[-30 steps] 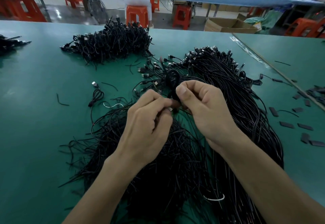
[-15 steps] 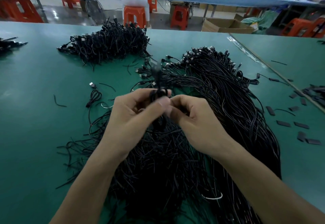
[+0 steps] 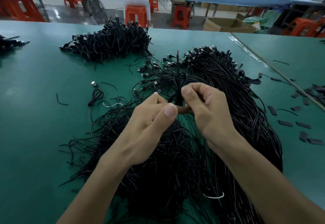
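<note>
Two hands met above the heap, fingertips almost touching. The left hand [image 3: 149,123] had its fingers curled, thumb pushed forward, and pinched the lower part of a small looped cable [image 3: 179,85]. The right hand [image 3: 209,111] was curled too, its thumb and forefinger nipping the same bundle from the other side. The loop stood upright just beyond the fingertips, held clear of the table. Its free end [image 3: 178,60] rose straight up past the loop, away from the fingers.

Directly under the fingers and both wrists lay the big heap of black cables [image 3: 242,111], with plug ends fanned out beyond the fingertips. Well beyond the left fingers sat a second pile [image 3: 112,42]. A single coiled cable [image 3: 95,95] lay on the green table [image 3: 35,118], well out from the left knuckles. Flat black tabs [image 3: 303,125] were scattered well out from the right hand. A white tie [image 3: 213,196] showed in the heap, back near the right forearm.
</note>
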Tool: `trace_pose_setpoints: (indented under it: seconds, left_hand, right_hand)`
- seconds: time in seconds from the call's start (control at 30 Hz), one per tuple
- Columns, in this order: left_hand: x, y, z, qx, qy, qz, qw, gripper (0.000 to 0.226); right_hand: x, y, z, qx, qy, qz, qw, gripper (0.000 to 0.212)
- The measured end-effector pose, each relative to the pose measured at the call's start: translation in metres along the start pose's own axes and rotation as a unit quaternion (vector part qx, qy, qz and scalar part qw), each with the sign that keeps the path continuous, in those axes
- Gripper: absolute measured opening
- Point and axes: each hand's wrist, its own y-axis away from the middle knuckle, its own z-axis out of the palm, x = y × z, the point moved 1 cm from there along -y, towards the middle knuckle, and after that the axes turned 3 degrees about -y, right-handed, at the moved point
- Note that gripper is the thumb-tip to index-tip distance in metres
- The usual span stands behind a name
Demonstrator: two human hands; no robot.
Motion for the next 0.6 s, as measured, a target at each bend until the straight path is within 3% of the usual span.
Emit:
trace_pose_setpoints:
  seconds: [0.1, 0.23, 0.37, 0.47, 0.6]
  left_hand:
    - [-0.004, 0.001, 0.002, 0.009, -0.002, -0.062, 0.998, 0.099]
    - [-0.011, 0.0, 0.0, 0.028, 0.083, -0.149, 0.985, 0.118]
    - [-0.017, -0.003, -0.001, 0.045, 0.137, -0.168, 0.975, 0.089]
    - [-0.019, -0.003, -0.005, 0.02, 0.173, -0.154, 0.973, 0.05]
    - [-0.02, -0.003, -0.006, -0.006, 0.112, -0.128, 0.985, 0.029]
  right_hand:
    - [-0.008, 0.003, 0.001, -0.03, 0.004, -0.038, 0.999, 0.017]
    - [-0.013, 0.011, 0.006, -0.073, 0.045, -0.055, 0.995, 0.015]
    - [-0.008, 0.016, 0.007, -0.112, 0.064, -0.045, 0.991, 0.017]
    - [-0.004, 0.015, 0.003, -0.149, 0.076, -0.019, 0.986, 0.012]
    - [0.005, 0.016, -0.005, -0.163, 0.101, -0.001, 0.981, 0.014]
